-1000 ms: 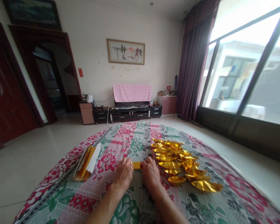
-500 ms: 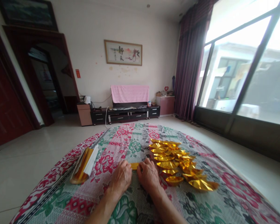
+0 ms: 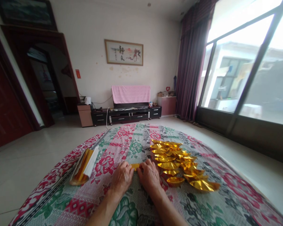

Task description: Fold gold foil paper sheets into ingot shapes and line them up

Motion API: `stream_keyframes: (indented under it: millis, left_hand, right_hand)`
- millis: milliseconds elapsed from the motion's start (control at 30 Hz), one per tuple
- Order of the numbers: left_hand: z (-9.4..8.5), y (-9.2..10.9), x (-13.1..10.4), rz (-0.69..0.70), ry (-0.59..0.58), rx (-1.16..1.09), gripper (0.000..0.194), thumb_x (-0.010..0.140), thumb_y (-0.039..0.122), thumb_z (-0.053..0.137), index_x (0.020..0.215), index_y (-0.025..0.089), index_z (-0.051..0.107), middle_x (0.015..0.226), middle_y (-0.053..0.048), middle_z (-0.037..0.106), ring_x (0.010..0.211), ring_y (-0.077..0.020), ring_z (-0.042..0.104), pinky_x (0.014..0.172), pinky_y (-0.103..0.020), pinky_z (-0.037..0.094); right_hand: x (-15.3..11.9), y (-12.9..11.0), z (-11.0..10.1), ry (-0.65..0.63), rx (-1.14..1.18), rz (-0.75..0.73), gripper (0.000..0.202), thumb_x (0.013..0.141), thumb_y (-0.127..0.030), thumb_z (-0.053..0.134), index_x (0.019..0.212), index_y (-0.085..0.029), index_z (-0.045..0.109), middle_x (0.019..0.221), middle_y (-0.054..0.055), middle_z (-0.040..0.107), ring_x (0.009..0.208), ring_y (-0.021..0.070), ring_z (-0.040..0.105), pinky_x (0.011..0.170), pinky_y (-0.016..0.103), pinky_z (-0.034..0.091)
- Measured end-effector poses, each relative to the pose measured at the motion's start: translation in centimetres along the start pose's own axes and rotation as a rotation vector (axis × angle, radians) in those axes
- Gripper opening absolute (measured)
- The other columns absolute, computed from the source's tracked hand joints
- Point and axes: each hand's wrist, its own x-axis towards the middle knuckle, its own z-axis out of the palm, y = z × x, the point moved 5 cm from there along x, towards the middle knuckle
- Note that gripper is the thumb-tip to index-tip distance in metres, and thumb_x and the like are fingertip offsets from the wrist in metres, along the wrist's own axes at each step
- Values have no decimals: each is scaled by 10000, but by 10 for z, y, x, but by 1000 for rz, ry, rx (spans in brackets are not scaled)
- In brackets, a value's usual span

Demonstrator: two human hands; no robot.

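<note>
A narrow strip of gold paper (image 3: 135, 166) lies level between my two hands, low over the flowered cloth. My left hand (image 3: 122, 177) has its fingers closed on the strip's left end, and my right hand (image 3: 149, 176) is closed on its right end. The fingertips hide both ends. To the right of my right hand, several boat-shaped folded gold papers (image 3: 167, 165) lie in uneven rows. On the left rests a curled stack of gold and white sheets (image 3: 85, 166), apart from both hands.
The flowered cloth (image 3: 124, 208) covers a rounded table. Beyond it, a low black cabinet (image 3: 122, 118) stands by the wall, with a pink cloth (image 3: 131, 94) above it. A purple curtain (image 3: 190, 69) and large windows are at the right.
The whole view has shifted very slightly. Both hands keep their closed hold on the gold strip, with little visible movement.
</note>
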Motion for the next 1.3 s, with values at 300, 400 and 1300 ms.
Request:
stream_keyframes:
  millis: [300, 400, 1300]
  left_hand:
    - [-1, 0, 1, -34, 10, -75, 268, 875, 229, 401, 760, 163, 635, 823, -62, 577, 813, -161, 537, 780, -289, 409]
    - [-1, -1, 2, -38, 13, -100, 275, 872, 216, 398, 746, 157, 635, 814, -66, 580, 800, -160, 538, 771, -292, 415]
    - [4, 0, 4, 91, -63, 17, 312, 868, 113, 344, 737, 176, 621, 831, -50, 569, 837, -172, 486, 751, -282, 393]
  right_hand:
    - [-1, 0, -3, -11, 13, 6, 189, 838, -324, 471, 772, -226, 619, 892, 40, 560, 830, 176, 503, 734, 267, 344]
    - [-1, -1, -3, -9, 12, 13, 209, 841, -355, 471, 776, -221, 619, 890, 46, 562, 831, 180, 507, 741, 269, 347]
    - [2, 0, -4, -52, 4, 63, 219, 863, -293, 449, 798, -236, 650, 888, 44, 567, 842, 173, 523, 715, 256, 355]
